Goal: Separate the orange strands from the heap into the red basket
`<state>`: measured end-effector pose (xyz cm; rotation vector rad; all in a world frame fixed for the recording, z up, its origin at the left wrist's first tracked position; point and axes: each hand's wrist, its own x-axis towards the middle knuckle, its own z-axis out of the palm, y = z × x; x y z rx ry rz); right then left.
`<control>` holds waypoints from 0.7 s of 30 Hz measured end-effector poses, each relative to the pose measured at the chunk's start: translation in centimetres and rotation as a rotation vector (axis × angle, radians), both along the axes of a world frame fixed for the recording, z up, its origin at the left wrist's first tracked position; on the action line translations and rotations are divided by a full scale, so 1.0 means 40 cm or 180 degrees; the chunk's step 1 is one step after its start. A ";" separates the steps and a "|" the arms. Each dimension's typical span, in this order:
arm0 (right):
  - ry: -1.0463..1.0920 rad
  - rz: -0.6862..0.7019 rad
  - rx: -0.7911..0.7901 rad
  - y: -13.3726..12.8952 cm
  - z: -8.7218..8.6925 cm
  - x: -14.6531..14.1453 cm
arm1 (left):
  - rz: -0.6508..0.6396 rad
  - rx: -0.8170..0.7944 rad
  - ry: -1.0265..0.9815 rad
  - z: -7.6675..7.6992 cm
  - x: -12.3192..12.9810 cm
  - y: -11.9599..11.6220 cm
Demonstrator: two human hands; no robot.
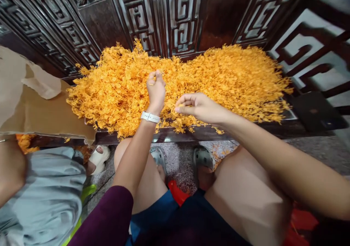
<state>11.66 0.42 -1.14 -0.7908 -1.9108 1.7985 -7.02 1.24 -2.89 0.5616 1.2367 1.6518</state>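
Observation:
A broad heap of orange, frilly, flower-like pieces [235, 74] lies on a dark wooden bench [175, 133] in front of me. My left hand [156, 93], with a white band [150, 117] at the wrist, is over the middle of the heap. Its fingers are curled and closed; a bit of orange shows by them, but what they hold is unclear. Lower and to the right, my right hand [198, 106] reaches in above the heap's front edge. Its thumb and fingertips come together in a pinch, and anything between them blends with the orange behind.
Carved dark wood panels [218, 16] rise behind the heap. A cardboard box [54, 111] stands at left, beside another person's arm [9, 166] and grey clothing [54, 187]. A dark phone-like device [318, 111] lies at right. Orange bits and a red thing [177, 193] are below.

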 end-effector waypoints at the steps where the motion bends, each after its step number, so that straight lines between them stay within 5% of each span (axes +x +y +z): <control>1: 0.0114 -0.0224 -0.0049 0.011 0.004 0.007 | 0.0151 0.0144 0.0073 0.004 0.000 -0.006; 3: 0.0419 -0.0659 -0.0103 0.037 0.015 0.024 | 0.0168 0.0361 0.0184 0.010 0.004 -0.018; 10: 0.0915 -0.1526 -0.0109 0.123 0.019 0.077 | -0.1355 -0.0065 0.0026 0.010 0.071 -0.061; 21: 0.0708 -0.2033 0.0618 0.159 0.007 0.114 | -0.1552 0.0055 -0.0176 0.015 0.091 -0.070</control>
